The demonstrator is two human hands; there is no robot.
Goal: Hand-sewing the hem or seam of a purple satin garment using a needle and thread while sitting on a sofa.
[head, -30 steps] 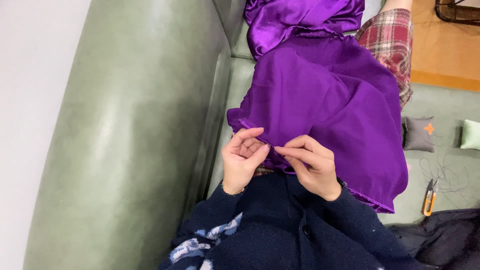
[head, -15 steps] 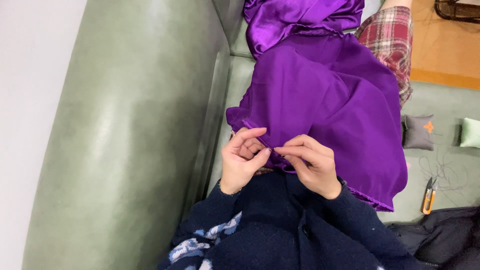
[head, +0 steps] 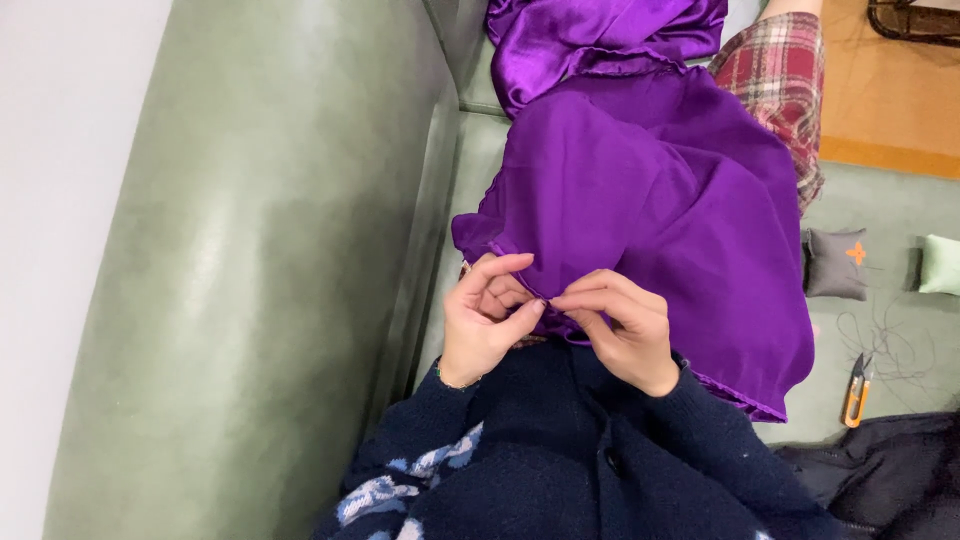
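While my left hand [head: 487, 320] and right hand [head: 620, 325] pinch the hem of the purple fabric [head: 640, 200] at lower centre, fingertips nearly touching, the cloth runs away toward the top, and orange snips [head: 856, 388] lie lower right.

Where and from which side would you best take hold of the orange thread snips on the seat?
Probably at the orange handles of the thread snips, pinched across their two flat sides from above. They lie flat on the green seat, apart from the purple fabric, with the dark blade tip pointing away from the person, so the handle end is safer.
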